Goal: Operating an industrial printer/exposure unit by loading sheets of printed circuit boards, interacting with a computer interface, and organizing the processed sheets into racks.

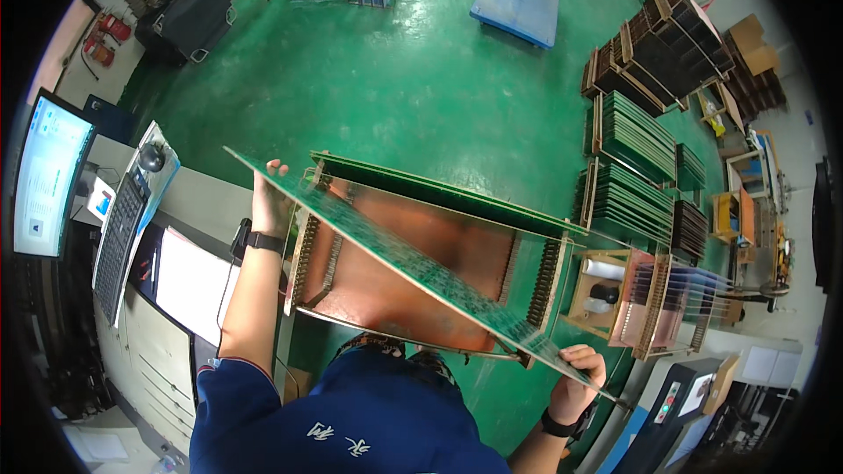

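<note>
A large thin green circuit board panel (395, 259) is held on edge between my two hands, slanting from upper left to lower right. My left hand (274, 197) grips its far left end, fingertips showing over the top edge. At the near right end, my right hand (580, 379) is closed on the panel, its fingers over the edge. Beneath it stands a slotted rack (305, 254) with spring-like toothed sides. A copper-coloured panel (378, 298) shows inside the rack. Another green panel (439, 193) stands upright along the rack's far side. The held panel covers part of the rack.
A desk at left carries a monitor (51, 177), a keyboard (121, 241) and white papers (186, 285). Racks of green panels (628, 202) stand at right, beside a rack of copper-coloured panels (654, 298). A blue platform cart (518, 7) is on the far floor.
</note>
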Motion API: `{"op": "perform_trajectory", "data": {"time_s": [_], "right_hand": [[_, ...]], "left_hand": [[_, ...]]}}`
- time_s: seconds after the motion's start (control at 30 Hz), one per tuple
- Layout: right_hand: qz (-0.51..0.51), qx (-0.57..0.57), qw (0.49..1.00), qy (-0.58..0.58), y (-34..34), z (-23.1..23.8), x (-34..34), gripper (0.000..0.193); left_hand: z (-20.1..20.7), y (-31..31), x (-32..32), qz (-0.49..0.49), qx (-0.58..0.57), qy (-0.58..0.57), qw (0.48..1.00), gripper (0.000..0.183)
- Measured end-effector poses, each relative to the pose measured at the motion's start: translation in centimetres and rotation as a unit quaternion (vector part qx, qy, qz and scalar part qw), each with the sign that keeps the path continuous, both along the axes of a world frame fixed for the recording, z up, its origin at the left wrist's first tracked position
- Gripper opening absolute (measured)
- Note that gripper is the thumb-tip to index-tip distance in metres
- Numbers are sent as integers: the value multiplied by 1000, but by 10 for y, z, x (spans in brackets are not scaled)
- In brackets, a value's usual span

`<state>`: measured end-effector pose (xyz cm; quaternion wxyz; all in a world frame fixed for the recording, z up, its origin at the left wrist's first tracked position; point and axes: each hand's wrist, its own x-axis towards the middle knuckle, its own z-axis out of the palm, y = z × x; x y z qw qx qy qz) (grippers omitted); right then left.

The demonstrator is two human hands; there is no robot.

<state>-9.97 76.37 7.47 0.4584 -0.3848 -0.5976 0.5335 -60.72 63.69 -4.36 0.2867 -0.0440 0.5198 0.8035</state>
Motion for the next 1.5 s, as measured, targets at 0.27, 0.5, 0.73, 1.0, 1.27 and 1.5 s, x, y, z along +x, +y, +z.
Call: {"op": "perform_trajectory", "data": {"time_s": [0.27,0.5,0.73,1.0,1.27,1.5], "right_hand": [[7,32,999,12,-2,8,8,28],[11,11,1000,10,0,10,-5,29],[-25,71,997,7,5,21,-17,33],[-79,52,993,-76,45,-1,-11,34],[-92,43,991,-87,123,-29,-31,45],[-62,4,995,-79,153,-67,-20,41]], "left_hand": [[-21,-25,3,-42,55,-18,997,34],[-34,-31,-5,-52,99,-27,993,36],[-19,-28,-2,-91,137,-36,986,36],[-36,-27,-22,-68,33,-8,997,35],[-24,-34,-9,-103,-51,44,992,45],[-18,-25,2,-98,-90,80,988,50]]}}
